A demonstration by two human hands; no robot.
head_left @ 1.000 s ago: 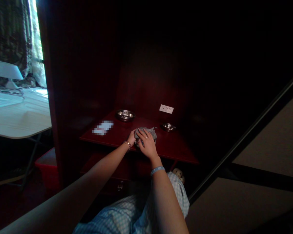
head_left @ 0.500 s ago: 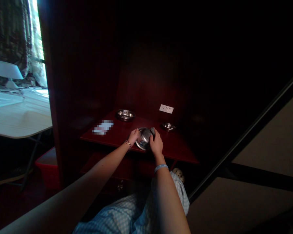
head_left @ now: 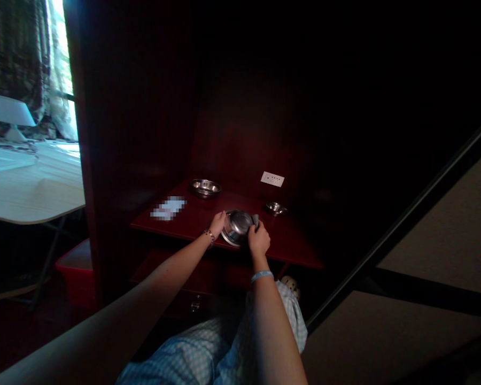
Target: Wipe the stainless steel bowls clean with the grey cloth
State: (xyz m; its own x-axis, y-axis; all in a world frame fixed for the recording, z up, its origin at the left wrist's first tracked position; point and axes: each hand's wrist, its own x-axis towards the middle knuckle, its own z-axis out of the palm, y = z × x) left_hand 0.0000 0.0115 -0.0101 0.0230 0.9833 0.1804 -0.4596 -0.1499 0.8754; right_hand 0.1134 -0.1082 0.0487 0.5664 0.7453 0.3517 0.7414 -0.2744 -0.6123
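Note:
A shiny metal bowl [head_left: 237, 224] is held tilted above the front of the dark red desk top. My left hand [head_left: 218, 223] is closed on its left rim, thumb along the edge. At the bowl's right side, my right hand [head_left: 259, 238] is closed round a small grey cloth [head_left: 255, 220], pressed against the rim. Only a corner of the cloth shows above my fingers. Farther back on the desk stand a wider metal bowl [head_left: 205, 188] at the left and a smaller metal bowl [head_left: 276, 208] at the right.
A blurred-out pale item [head_left: 169, 208] lies at the desk's left. A white wall socket [head_left: 272, 179] is on the back panel. Left of the partition are a pale table [head_left: 32, 198] with a lamp [head_left: 11, 112] and a red bin [head_left: 76, 275]. A dark diagonal bar [head_left: 404, 200] runs along the right.
My right hand and the cloth have moved from over the bowl's surface outward to its right edge, baring more of the metal. The left hand keeps its hold on the rim.

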